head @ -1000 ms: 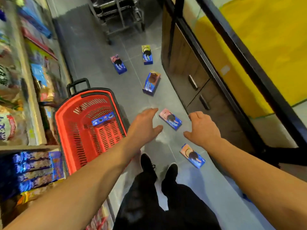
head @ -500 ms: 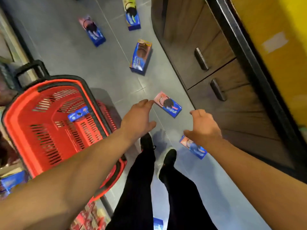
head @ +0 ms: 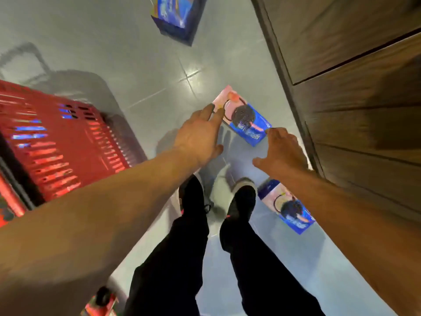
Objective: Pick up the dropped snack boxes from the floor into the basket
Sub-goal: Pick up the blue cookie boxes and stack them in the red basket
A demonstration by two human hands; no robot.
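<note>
Grey tiled floor (head: pixel 141 71), glossy enough to mirror my arms, runs as a narrow aisle between the dark wooden cabinet (head: pixel 355 92) on my right and the red basket (head: pixel 57 144) on my left, which stands on the floor well apart from the box I am after (its mesh wall is blurred, and I cannot tell what lies inside). The pink-and-blue snack box (head: pixel 245 116) lies flat directly ahead of both hands, its long axis running diagonally from far-left, the pink end, to near-right, the blue end, close beside the cabinet base. My left hand (head: pixel 200 135) has its fingers spread apart and holding nothing, the fingertips (head: pixel 210 110) at or just over the pink end; whether they touch it I cannot tell. My right hand (head: pixel 281 149) is likewise spread and empty, its fingertips at the box's blue near corner. Both are about equally near, so I judge the coming move to be a closing from the two ends, then a carry leftward to the basket. A second snack box (head: pixel 288 207) lies just right of my right shoe (head: pixel 242 197), under my right forearm; a dark blue box (head: pixel 176 17) lies farther up the aisle.
</note>
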